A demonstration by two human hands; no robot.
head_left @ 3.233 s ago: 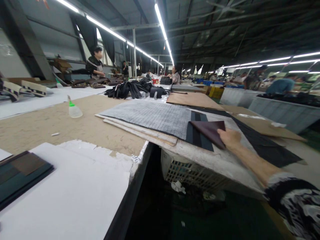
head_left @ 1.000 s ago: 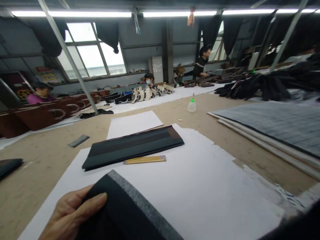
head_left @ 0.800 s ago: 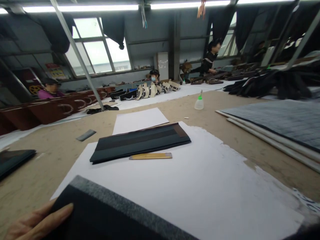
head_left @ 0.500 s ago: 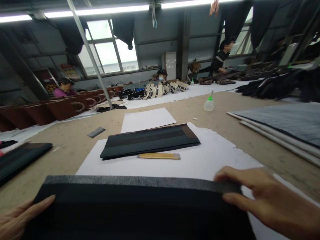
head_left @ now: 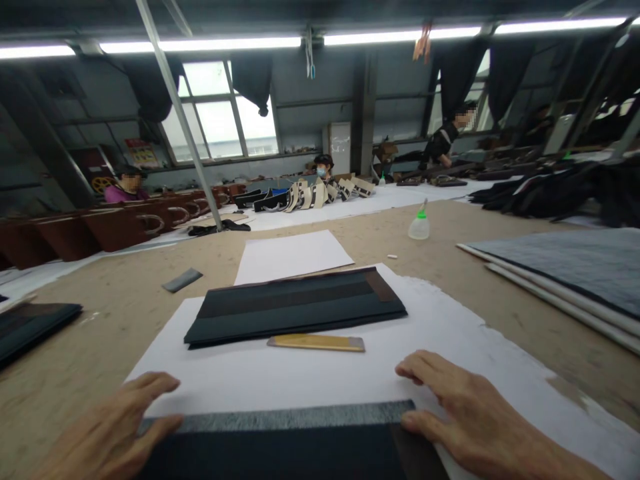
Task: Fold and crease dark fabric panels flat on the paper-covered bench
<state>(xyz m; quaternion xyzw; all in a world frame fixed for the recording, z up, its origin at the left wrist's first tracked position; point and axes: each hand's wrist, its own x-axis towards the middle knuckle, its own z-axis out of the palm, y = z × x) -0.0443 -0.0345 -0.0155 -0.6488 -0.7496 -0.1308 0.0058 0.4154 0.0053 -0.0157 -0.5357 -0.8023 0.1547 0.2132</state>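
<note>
A dark fabric panel [head_left: 280, 453] with a grey fuzzy strip along its far edge lies low in the picture, its near part cut off by the frame. At its left end is my left hand [head_left: 113, 427], fingers apart, thumb against the panel's edge. My right hand [head_left: 465, 413] is at the far right corner, thumb touching the panel and fingers spread over white paper [head_left: 320, 380]. Beyond both hands, a stack of folded dark panels [head_left: 300, 303] rests on the paper. Just in front of that stack lies a yellowish flat tool with grey ends [head_left: 316, 343].
Around the paper are a green-capped squeeze bottle [head_left: 419, 225], a small white piece [head_left: 393, 257], a grey scrap [head_left: 183, 280] and layered grey sheets [head_left: 565, 267]. More dark panels [head_left: 37, 330] lie left. A slanted pole [head_left: 183, 120] rises beyond; several people work farther back.
The panel has come down and nearer to me, onto the paper. My right hand has loosened from its corner, and my left hand has moved up and inward. The view has tilted up slightly.
</note>
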